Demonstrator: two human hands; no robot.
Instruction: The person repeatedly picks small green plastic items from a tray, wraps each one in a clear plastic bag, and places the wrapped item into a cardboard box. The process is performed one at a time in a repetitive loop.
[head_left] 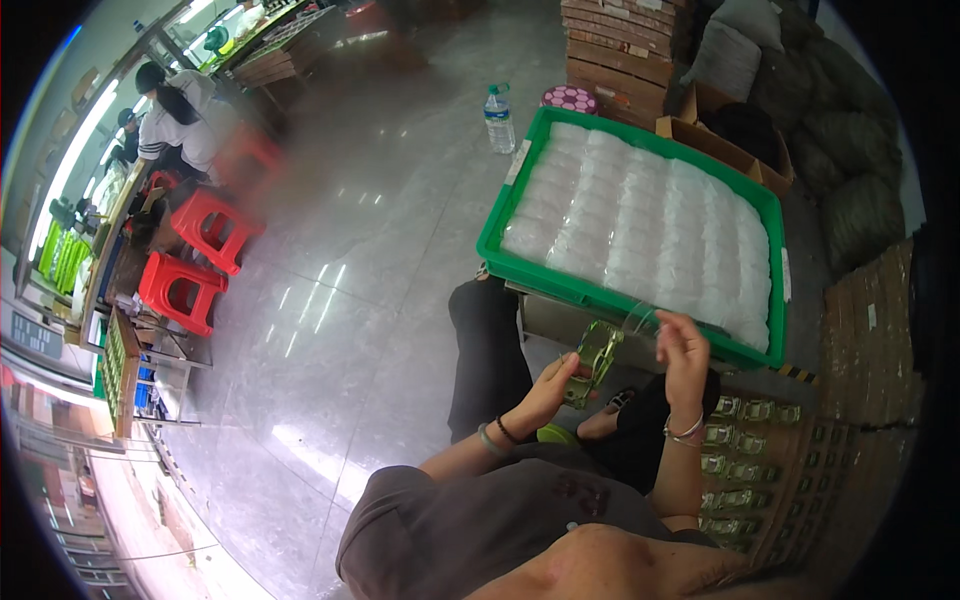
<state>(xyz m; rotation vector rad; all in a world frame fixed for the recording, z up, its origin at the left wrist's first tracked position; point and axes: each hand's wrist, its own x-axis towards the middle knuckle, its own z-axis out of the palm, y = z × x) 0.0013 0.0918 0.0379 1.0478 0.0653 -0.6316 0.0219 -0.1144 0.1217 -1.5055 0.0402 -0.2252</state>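
Note:
My left hand (546, 392) is closed round a shiny yellow-green piece (600, 350), which looks like a small toy-car body, and keeps it in front of my lap. Just to the right, my right hand (682, 345) has its fingers bent together at a thin clear piece (640, 318), perhaps plastic film; its exact kind is hard to make out. Beyond both hands stands a green crate (540, 283), filled with rows of whitish, film-wrapped packs (640, 210). Similar yellow-green pieces (735, 470) lie in rows at the lower right.
A water bottle (499, 122) and a pink patterned stool (570, 99) stand behind the crate. An open carton (775, 172), stacked flat boxes (618, 45) and sacks (865, 225) are at right. Red stools (185, 290) line the left bench, where a person (180, 115) sits.

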